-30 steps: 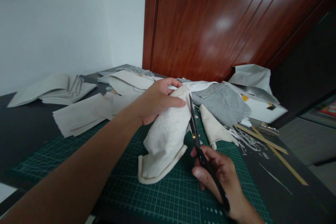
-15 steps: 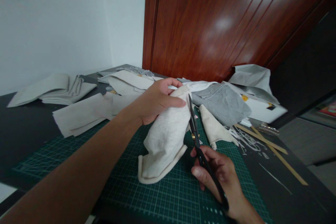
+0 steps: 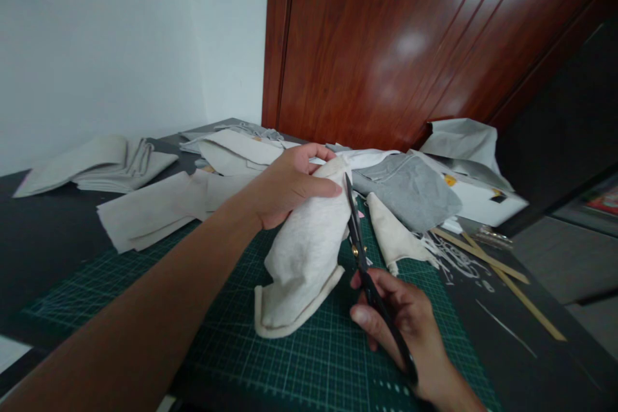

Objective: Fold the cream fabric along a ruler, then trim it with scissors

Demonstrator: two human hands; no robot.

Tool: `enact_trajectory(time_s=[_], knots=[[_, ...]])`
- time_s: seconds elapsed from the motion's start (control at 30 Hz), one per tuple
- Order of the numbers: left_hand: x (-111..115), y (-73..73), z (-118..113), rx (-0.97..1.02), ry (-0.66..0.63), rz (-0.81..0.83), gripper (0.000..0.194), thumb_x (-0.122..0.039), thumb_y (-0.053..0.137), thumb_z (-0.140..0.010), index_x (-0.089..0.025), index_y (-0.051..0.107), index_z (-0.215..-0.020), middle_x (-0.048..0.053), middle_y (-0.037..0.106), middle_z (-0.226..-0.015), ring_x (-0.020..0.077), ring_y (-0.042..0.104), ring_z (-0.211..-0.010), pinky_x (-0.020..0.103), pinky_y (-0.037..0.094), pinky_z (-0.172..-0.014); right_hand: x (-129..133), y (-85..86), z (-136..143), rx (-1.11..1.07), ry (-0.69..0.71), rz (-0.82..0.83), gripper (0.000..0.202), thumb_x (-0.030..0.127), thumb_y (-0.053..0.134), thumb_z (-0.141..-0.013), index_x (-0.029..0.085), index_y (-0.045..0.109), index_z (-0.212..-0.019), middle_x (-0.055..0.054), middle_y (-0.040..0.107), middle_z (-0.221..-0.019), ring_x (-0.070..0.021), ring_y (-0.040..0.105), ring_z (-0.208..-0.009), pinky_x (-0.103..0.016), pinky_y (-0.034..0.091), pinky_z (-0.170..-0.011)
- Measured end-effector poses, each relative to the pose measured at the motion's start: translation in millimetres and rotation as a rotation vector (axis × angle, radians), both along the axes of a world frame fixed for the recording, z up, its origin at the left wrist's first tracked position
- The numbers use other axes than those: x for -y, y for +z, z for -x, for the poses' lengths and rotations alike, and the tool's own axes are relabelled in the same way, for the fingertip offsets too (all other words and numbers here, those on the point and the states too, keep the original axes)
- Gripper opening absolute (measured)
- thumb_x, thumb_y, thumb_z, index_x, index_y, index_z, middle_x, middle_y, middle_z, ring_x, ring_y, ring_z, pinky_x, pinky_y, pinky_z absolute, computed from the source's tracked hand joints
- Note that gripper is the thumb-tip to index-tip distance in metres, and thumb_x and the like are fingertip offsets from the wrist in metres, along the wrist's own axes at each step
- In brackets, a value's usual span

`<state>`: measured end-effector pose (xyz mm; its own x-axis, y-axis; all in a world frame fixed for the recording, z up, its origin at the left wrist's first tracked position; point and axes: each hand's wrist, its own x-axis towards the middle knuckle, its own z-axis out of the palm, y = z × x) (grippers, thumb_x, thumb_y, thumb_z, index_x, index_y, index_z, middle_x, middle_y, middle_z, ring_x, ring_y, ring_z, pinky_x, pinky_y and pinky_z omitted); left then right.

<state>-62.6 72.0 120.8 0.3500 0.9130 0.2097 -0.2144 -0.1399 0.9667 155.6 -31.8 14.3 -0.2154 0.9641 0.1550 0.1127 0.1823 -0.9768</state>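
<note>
Between its thumb and fingers, my left hand (image 3: 294, 183) grips the upper part of a cream cloth piece (image 3: 304, 251), whose thick rolled hem hangs at the lower end. My right hand (image 3: 403, 325) has its fingers in the handles of black scissors (image 3: 358, 251). The blades look closed or nearly so, and their tip rests against the cloth's upper right edge, close to my left thumb. Below the cloth lies a green cutting mat (image 3: 318, 354) with a grid.
Folded pale fabric (image 3: 106, 164) and flat cloth pieces (image 3: 154, 209) lie to the left. A grey cloth (image 3: 405, 190), a small cream piece (image 3: 393, 232), white cord scraps (image 3: 458, 257) and wooden strips (image 3: 514, 293) are on the right. A brown door (image 3: 376, 45) stands behind.
The scissors have shifted very slightly to the left with my right hand, their tip still at the cloth's edge. My left hand and the cloth look unmoved.
</note>
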Motion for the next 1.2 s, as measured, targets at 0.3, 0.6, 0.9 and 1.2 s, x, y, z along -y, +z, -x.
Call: enact_trajectory(time_s=[0.3, 0.6, 0.9, 1.2], knots=[[-0.4, 0.4, 0.5, 0.002, -0.004, -0.002, 0.045, -0.008, 0.083, -0.065, -0.019, 0.062, -0.104, 0.003, 0.074, -0.085, 0.0208, 0.071, -0.072, 0.033, 0.055, -0.066, -0.2, -1.3, 0.4, 0.014, -0.022, -0.03, 0.034, 0.041, 0.095, -0.076, 0.021, 0.073, -0.093, 0.009, 0.052, -0.058, -0.0086, 0.044, -0.042, -0.018, 0.037, -0.039], [-0.3, 0.2, 0.4, 0.003, -0.004, 0.003, 0.046, -0.009, 0.083, -0.064, -0.019, 0.062, -0.104, 0.003, 0.075, -0.085, 0.0207, 0.071, -0.072, 0.034, 0.056, -0.068, 0.0, -1.2, 0.6, 0.001, -0.045, 0.012, 0.039, 0.04, 0.099, -0.071, 0.021, 0.074, -0.093, 0.008, 0.055, -0.056, -0.0088, 0.048, -0.041, -0.018, 0.04, -0.038], [-0.8, 0.1, 0.0, 0.005, 0.001, 0.007, 0.046, -0.008, 0.083, -0.065, -0.019, 0.062, -0.104, 0.002, 0.074, -0.084, 0.0208, 0.071, -0.072, 0.034, 0.054, -0.068, -0.9, -0.9, 1.3, 0.014, -0.057, 0.012, 0.039, 0.039, 0.099, -0.07, 0.02, 0.074, -0.093, 0.008, 0.056, -0.056, -0.0082, 0.046, -0.04, -0.017, 0.042, -0.036], [0.3, 2.7, 0.0, 0.026, 0.026, 0.015, 0.037, -0.013, 0.08, -0.066, -0.02, 0.063, -0.098, 0.001, 0.071, -0.08, 0.0189, 0.067, -0.067, 0.03, 0.047, -0.062, -2.4, 0.5, 2.4, 0.002, -0.068, -0.006, 0.036, 0.037, 0.098, -0.07, 0.021, 0.074, -0.092, 0.009, 0.055, -0.056, -0.0078, 0.046, -0.04, -0.016, 0.044, -0.034]])
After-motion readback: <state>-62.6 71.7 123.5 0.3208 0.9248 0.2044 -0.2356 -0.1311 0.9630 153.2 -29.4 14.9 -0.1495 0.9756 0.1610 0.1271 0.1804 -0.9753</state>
